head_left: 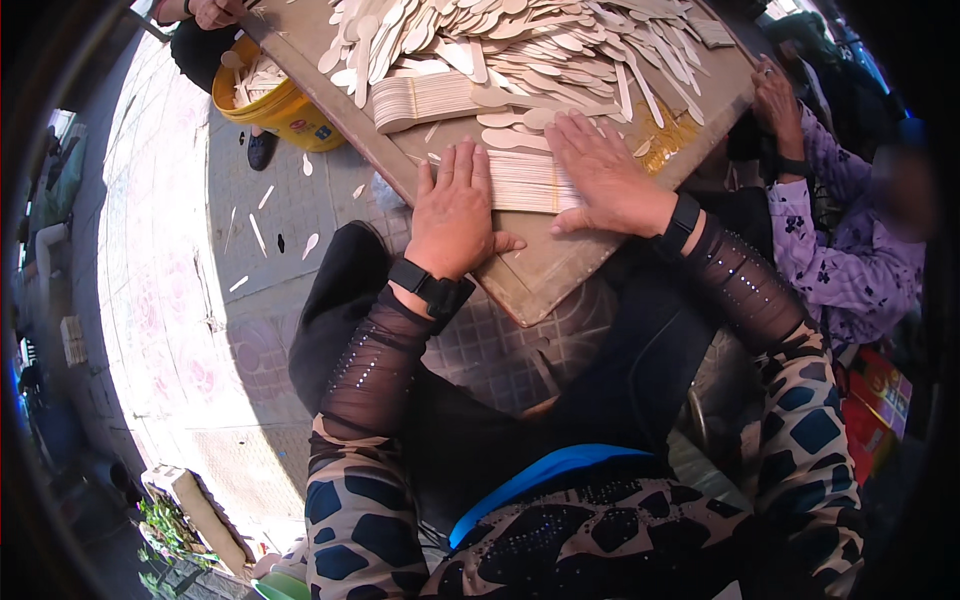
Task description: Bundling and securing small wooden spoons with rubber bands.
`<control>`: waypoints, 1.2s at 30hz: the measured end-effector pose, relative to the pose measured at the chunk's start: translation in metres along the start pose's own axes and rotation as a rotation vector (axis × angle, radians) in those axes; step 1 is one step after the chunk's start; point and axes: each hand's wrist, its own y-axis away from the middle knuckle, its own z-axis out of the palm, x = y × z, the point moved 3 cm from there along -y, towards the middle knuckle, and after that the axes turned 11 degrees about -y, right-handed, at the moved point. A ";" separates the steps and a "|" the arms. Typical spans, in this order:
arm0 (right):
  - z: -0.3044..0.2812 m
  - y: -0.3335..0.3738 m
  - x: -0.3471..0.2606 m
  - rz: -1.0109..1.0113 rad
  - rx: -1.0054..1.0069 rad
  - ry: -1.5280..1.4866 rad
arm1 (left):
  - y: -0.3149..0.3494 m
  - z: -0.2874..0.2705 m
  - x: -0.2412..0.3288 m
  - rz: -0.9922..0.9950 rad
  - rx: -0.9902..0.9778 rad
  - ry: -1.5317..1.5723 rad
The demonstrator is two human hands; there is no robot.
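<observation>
Both hands flat, palms down

My left hand [455,212] points toward 12 o'clock; my right hand [603,172] angles toward 10 o'clock, fingers spread.

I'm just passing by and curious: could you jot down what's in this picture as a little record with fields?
Setting: outdoors, paved ground
Work surface: wooden board
Left hand: flat on the aligned row of wooden sticks
Right hand: flat on the same row's other end
Loose pile: spoon-shaped wooden sticks, far side of board
Second stack: aligned, beside the pile
Yellow bucket: on the ground, sticks inside
Others: a hand in a purple sleeve at the board's right edge
</observation>
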 end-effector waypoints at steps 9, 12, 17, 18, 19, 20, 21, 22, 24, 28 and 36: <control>0.028 0.034 0.006 0.019 -0.066 -0.034 | -0.005 0.009 0.004 0.009 0.058 0.022; 0.025 0.035 0.015 0.097 -0.042 -0.229 | -0.012 0.004 0.003 0.037 0.019 0.050; 0.057 0.038 0.026 0.226 0.566 -1.761 | -0.019 -0.002 0.014 0.061 -0.014 0.073; 0.064 0.036 0.023 0.227 0.568 -1.765 | -0.018 0.004 0.018 0.092 0.024 0.074; 0.067 0.036 0.020 0.176 0.612 -1.685 | -0.018 0.007 0.021 0.124 0.063 0.075; 0.068 0.034 0.017 0.127 0.651 -1.607 | -0.018 0.009 0.022 0.123 0.056 0.072; 0.071 0.032 0.015 0.129 0.650 -1.614 | -0.019 0.010 0.023 0.127 0.074 0.057; 0.070 0.030 0.013 0.092 0.702 -1.633 | -0.019 0.011 0.024 0.130 0.091 0.041; 0.071 0.029 0.014 0.059 0.757 -1.652 | -0.021 0.011 0.028 0.134 0.074 0.029; 0.075 0.030 0.012 0.028 0.802 -1.651 | -0.021 0.013 0.031 0.133 0.077 -0.003; 0.065 0.028 -0.002 0.087 0.641 -1.226 | -0.023 0.013 0.032 0.141 0.121 -0.020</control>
